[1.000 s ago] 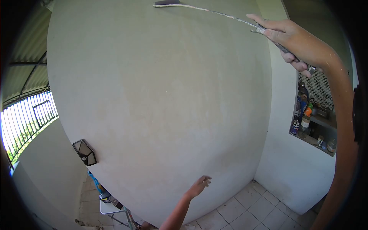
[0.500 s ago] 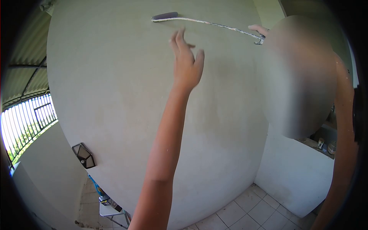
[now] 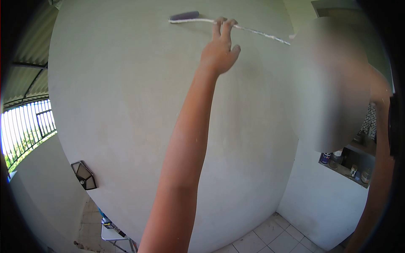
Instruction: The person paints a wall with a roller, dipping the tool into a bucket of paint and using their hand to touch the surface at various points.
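A paint roller with a grey sleeve (image 3: 184, 16) rests against the upper wall (image 3: 139, 84). Its long, paint-spattered rod (image 3: 263, 33) runs right into a blurred patch. My left hand (image 3: 219, 48) is raised high, its fingers spread and overlapping the rod, the thumb apart below it; whether the fingertips touch the rod cannot be made out. Only a sliver of my right hand (image 3: 292, 37) shows at the rod's right end, where it holds the roller; the blur hides the rest.
A wall lamp (image 3: 84, 175) is at lower left, above a folding table (image 3: 113, 234) with things on it. Barred fencing (image 3: 27, 130) stands far left. Jars and cans sit on a recessed shelf (image 3: 344, 169) at right. Floor tiles (image 3: 270, 232) show below.
My left hand has moved up and right, from below the rod to overlapping it. The roller sleeve is slightly higher and further right in view. Less of my right hand shows, and more of the shelf.
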### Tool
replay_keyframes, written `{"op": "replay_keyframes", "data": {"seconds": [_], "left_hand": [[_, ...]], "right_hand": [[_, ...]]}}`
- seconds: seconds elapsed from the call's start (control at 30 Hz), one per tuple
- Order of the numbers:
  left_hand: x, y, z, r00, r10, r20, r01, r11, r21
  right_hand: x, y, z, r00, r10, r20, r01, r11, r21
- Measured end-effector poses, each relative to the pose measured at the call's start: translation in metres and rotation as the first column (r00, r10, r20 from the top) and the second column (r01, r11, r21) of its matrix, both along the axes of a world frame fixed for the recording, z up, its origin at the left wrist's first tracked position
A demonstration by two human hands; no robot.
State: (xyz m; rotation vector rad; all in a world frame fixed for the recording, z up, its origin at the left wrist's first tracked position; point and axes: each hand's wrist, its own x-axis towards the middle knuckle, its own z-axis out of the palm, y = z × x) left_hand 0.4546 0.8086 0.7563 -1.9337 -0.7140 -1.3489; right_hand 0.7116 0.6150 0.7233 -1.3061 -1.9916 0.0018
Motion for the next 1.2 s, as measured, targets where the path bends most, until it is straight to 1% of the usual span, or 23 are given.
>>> {"op": "replay_keyframes", "data": {"seconds": [0.07,0.1,0.13,0.17,0.23,0.27,0.3,0.37,0.4,0.47,0.5,0.53,0.63,0.67,0.77,0.83,0.87,0.93,0.97,1.03,1.07,1.17,1.2], "left_hand": [[-0.001,0.004,0.008,0.999,0.033,0.039,-0.031,0.998,-0.046],[0.0,0.003,0.016,0.997,0.047,0.053,-0.044,0.998,-0.049],[0.001,0.008,0.015,0.998,0.021,0.062,-0.019,1.0,-0.023],[0.003,0.008,0.008,0.998,-0.017,0.056,0.016,1.0,0.018],[0.007,0.013,-0.016,0.995,-0.09,0.037,0.087,0.992,0.087],[0.012,0.015,-0.025,0.999,-0.024,0.029,0.022,0.997,0.071],[0.013,0.017,-0.023,0.999,-0.028,0.036,0.027,0.999,0.036],[0.021,0.019,-0.006,0.998,-0.05,0.049,0.051,0.998,-0.027],[0.019,0.027,0.01,0.995,-0.081,0.056,0.079,0.996,0.038],[0.008,0.024,0.023,0.987,-0.129,0.094,0.131,0.991,-0.016],[0.003,0.023,0.026,0.981,-0.148,0.123,0.154,0.987,-0.042],[0.0,0.019,0.019,0.979,-0.159,0.125,0.166,0.985,-0.045],[-0.007,0.025,-0.015,0.994,-0.106,-0.041,0.111,0.977,0.18],[0.002,0.019,-0.026,0.988,-0.154,-0.012,0.155,0.985,0.073],[0.006,0.027,-0.014,0.97,-0.241,-0.007,0.241,0.968,0.069],[0.005,0.03,0.0,0.976,-0.218,0.011,0.218,0.975,0.054],[0.003,0.03,0.004,0.978,-0.207,0.025,0.205,0.977,0.05],[0.002,0.031,-0.002,0.983,-0.183,0.016,0.182,0.981,0.07],[0.001,0.031,-0.005,0.985,-0.172,0.012,0.17,0.982,0.084],[0.004,0.03,-0.03,0.99,-0.135,-0.039,0.136,0.991,0.02],[0.006,0.03,-0.038,0.991,-0.119,-0.065,0.119,0.993,-0.012],[0.008,0.047,-0.016,0.995,-0.092,-0.047,0.097,0.987,0.125],[0.004,0.048,-0.001,0.998,-0.051,-0.029,0.053,0.995,0.081]], "right_hand": [[-0.001,0.014,0.001,1.0,0.016,-0.002,-0.016,0.999,0.044],[-0.002,0.013,0.002,1.0,0.02,-0.015,-0.02,0.999,0.034],[-0.004,0.01,0.001,0.999,0.027,-0.023,-0.026,0.999,0.022],[-0.006,0.007,0.0,0.999,0.036,-0.029,-0.036,0.999,0.004],[0.008,0.0,-0.004,0.996,0.087,0.03,-0.087,0.996,-0.021],[0.011,0.001,-0.004,0.995,0.092,0.038,-0.091,0.995,-0.029],[0.013,0.001,-0.004,0.994,0.097,0.046,-0.096,0.995,-0.038],[0.005,0.003,-0.002,0.999,0.047,0.023,-0.047,0.998,-0.03],[-0.001,0.006,-0.002,1.0,0.014,0.011,-0.014,1.0,-0.015],[-0.022,0.016,-0.009,0.999,-0.049,-0.015,0.05,0.997,0.05],[-0.03,0.016,-0.011,0.997,-0.071,-0.026,0.072,0.995,0.075],[-0.036,0.01,-0.019,0.997,-0.07,-0.029,0.072,0.994,0.079],[-0.026,-0.007,-0.018,0.998,-0.065,-0.004,0.065,0.998,-0.021],[-0.019,-0.004,-0.021,0.998,-0.067,-0.009,0.067,0.998,0.01],[-0.027,-0.005,-0.015,0.992,-0.123,-0.013,0.123,0.992,-0.008],[-0.03,0.0,-0.013,0.991,-0.137,0.004,0.137,0.991,-0.004],[-0.031,0.006,-0.015,0.991,-0.129,0.025,0.128,0.991,0.032],[-0.034,0.004,-0.017,0.989,-0.147,0.03,0.147,0.989,0.003],[-0.04,-0.003,-0.019,0.985,-0.17,0.015,0.171,0.983,-0.062],[-0.036,-0.005,-0.029,0.985,-0.172,0.001,0.171,0.981,-0.087],[-0.025,0.001,-0.037,0.989,-0.151,0.001,0.151,0.987,-0.048],[-0.02,0.022,-0.043,0.982,-0.186,0.03,0.18,0.973,0.143],[-0.025,0.033,-0.046,0.984,-0.175,0.019,0.168,0.965,0.202]]}}
